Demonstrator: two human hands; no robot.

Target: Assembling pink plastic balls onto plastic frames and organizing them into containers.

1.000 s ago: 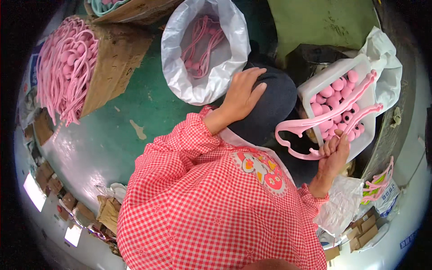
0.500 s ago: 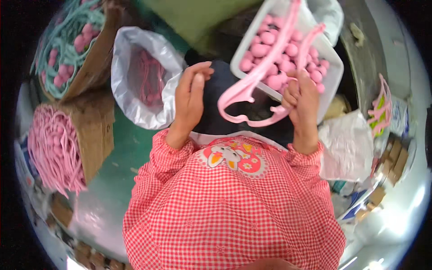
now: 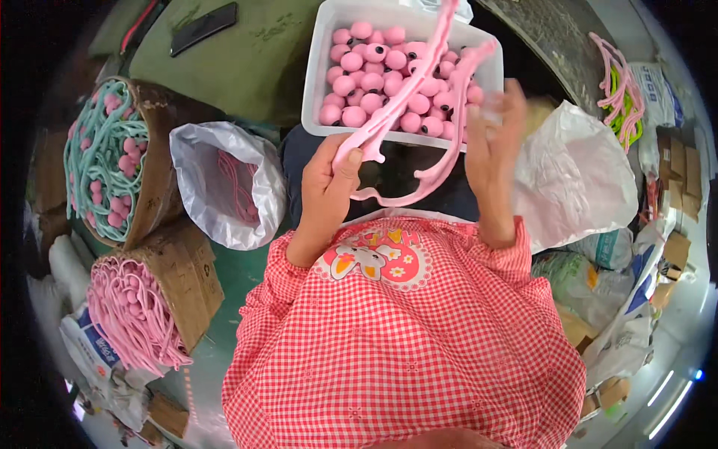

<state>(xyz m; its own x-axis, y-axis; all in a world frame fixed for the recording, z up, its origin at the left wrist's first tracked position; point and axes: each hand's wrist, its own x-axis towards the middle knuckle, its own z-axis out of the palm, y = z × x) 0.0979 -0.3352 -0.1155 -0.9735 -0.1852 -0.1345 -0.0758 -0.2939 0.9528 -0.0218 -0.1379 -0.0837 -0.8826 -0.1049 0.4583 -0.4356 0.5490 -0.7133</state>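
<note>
A long, soft pink strip, forked with small knobs along its curved middle, is pinched in my left hand between thumb and fingers. Its two long arms reach away over a white plastic tub. Many pink balls with dark holes fill that tub. My right hand is raised just right of the strip's right arm, fingers stretched and somewhat blurred by motion. Nothing shows in its grasp.
At left stand a white bag-lined container with pink strips, a carton of teal strips and pink balls, and a carton of pink strips. A phone lies on the green surface. A white sack sits at right.
My left hand has closed on the strip's left side, while my right hand has let go and opened beside it. The view has shifted, showing more of the tub.
</note>
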